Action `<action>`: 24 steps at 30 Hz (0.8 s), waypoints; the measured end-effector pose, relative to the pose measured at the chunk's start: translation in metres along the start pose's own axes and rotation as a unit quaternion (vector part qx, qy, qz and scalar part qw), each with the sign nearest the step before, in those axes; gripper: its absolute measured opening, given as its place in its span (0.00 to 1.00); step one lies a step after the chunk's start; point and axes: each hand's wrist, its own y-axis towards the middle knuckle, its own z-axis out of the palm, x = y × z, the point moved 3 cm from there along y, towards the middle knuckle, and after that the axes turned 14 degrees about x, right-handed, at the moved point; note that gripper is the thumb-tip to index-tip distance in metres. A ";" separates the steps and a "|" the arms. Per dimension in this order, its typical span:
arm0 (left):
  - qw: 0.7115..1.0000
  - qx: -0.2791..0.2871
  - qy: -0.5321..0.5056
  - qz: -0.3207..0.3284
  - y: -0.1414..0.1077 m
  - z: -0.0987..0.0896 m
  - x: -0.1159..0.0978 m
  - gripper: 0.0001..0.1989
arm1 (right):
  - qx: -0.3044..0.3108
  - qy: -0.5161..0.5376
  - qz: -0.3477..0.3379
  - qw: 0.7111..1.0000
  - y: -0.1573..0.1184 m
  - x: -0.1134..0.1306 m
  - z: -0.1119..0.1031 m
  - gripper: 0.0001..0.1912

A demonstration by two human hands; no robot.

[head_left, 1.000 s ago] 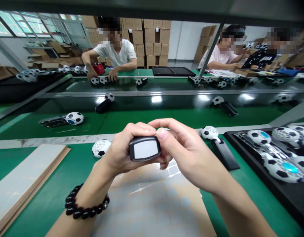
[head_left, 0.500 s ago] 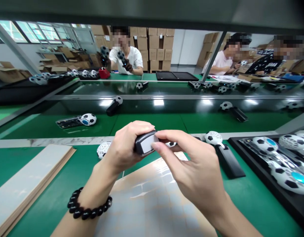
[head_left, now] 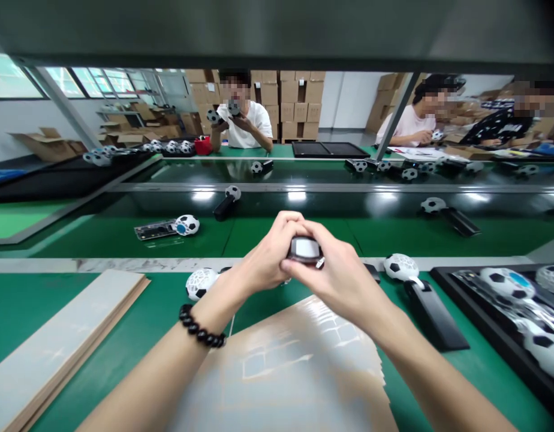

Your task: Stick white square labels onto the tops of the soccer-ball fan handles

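Observation:
A dark handle with a pale end face is gripped between both hands, its end turned toward me. My left hand wraps its left side, with a black bead bracelet on the wrist. From the right, my right hand closes round it, thumb below the end face. The rest of the handle is hidden by my hands. Below them lies a sheet with peeling strips. A white football-patterned head rests left of my hands, and another ball-headed device with a black handle lies to the right.
A black tray of ball-headed devices stands at the right. Stacked long sheets lie at the left. Beyond the pale rail, more devices rest on the green belt. People sit across the line, one holding two devices.
Both hands have moved forward with the handle and closed more tightly round it; my right hand's pinch at its end has become a wrap. The view has shifted, and the person opposite has lowered the devices.

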 end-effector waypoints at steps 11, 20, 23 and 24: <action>0.901 0.063 0.172 -0.394 -0.019 -0.041 0.176 0.29 | -0.010 -0.194 0.098 0.976 0.064 -0.110 0.006 0.20; 0.891 0.108 0.169 -0.407 -0.060 -0.051 0.224 0.19 | 0.034 -0.171 0.123 0.977 -0.014 -0.089 -0.014 0.12; 0.899 0.109 0.182 -0.384 -0.045 -0.050 0.212 0.20 | 0.059 -0.122 0.119 0.984 -0.079 -0.071 -0.013 0.12; 0.901 0.103 0.187 -0.377 -0.038 -0.051 0.207 0.20 | 0.074 -0.106 0.124 0.984 -0.101 -0.067 -0.008 0.12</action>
